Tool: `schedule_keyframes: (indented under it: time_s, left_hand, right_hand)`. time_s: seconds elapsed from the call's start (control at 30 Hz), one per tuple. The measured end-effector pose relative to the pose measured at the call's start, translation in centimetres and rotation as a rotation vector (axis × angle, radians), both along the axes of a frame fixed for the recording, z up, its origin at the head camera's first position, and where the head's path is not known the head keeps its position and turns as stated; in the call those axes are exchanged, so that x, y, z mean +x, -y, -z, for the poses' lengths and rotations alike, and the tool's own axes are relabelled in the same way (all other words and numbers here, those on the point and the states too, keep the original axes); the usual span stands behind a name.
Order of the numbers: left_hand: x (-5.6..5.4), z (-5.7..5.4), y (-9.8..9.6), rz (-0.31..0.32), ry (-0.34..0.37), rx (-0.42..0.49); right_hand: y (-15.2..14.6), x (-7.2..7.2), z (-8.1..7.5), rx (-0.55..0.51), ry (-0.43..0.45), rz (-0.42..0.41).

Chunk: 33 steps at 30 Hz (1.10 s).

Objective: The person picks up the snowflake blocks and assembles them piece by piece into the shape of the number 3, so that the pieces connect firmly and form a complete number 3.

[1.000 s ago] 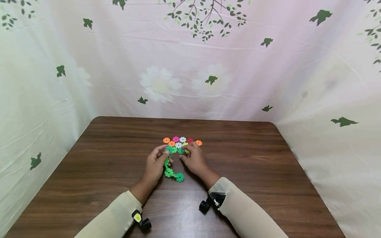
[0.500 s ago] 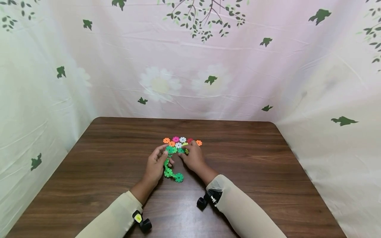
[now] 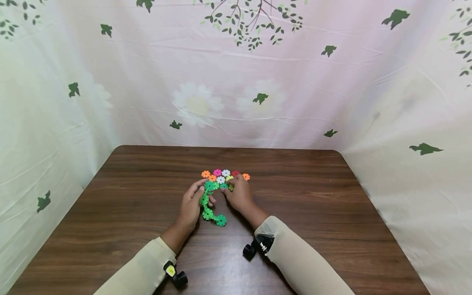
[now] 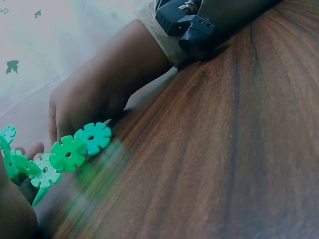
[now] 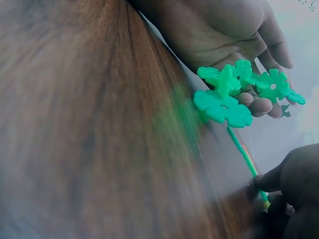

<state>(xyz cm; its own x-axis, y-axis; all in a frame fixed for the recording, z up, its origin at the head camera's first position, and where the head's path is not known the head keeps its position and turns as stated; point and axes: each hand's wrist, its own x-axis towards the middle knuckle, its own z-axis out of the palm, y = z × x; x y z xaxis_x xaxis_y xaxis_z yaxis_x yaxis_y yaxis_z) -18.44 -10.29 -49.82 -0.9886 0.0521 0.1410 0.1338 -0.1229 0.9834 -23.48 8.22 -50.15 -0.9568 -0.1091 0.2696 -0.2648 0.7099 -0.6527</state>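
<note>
My left hand (image 3: 189, 205) holds a crooked chain of green notched plastic discs (image 3: 207, 214), flower-shaped and slotted together. Its tail bends toward me and ends in a darker green disc (image 3: 221, 221). In the right wrist view the left fingers (image 5: 259, 105) lie behind the chain (image 5: 223, 107). My right hand (image 3: 240, 196) pinches a teal disc (image 3: 223, 185) at the near edge of a flat cluster, thumb and index finger at its rim. The left wrist view shows the chain (image 4: 68, 153) in front of the right hand (image 4: 82, 109), whose fingertips are hidden there.
Behind the hands lie more flower-shaped discs: white (image 3: 220, 180), pink (image 3: 217, 172), orange (image 3: 205, 174) and red (image 3: 235, 173), with another orange disc (image 3: 246, 177) at the right. The brown wooden table (image 3: 302, 196) ends at a printed cloth (image 3: 236, 127) behind and on both sides.
The left thumb has shifted left off the front of the chain, baring more of its middle. The chain's tail has swung slightly left. The right wrist has moved a little left and away from me.
</note>
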Motion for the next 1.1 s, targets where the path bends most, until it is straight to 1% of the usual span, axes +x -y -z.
schedule_keyframes:
  time_s: [0.1, 0.3, 0.5, 0.73, 0.93, 1.1]
  left_hand:
    - [0.0, -0.07, -0.06, -0.002, -0.001, -0.013]
    - [0.04, -0.11, -0.12, 0.011, -0.021, -0.053]
    - [0.07, -0.14, -0.17, 0.009, -0.034, -0.052]
    - [0.11, -0.19, -0.2, 0.001, -0.034, -0.048]
    - [0.14, -0.1, -0.17, 0.008, -0.032, -0.05]
    - [0.21, -0.06, -0.06, 0.014, -0.044, -0.057]
  right_hand:
    - [-0.03, 0.03, -0.08, -0.008, 0.007, -0.012]
    - [-0.07, 0.12, -0.28, -0.042, 0.055, -0.027]
    - [-0.09, 0.21, -0.44, -0.042, 0.05, -0.027]
    - [-0.18, 0.49, -0.72, -0.064, 0.085, -0.045]
    - [-0.23, 0.68, -0.44, -0.119, 0.057, -0.066]
    - [-0.31, 0.74, -0.14, -0.203, 0.006, -0.109]
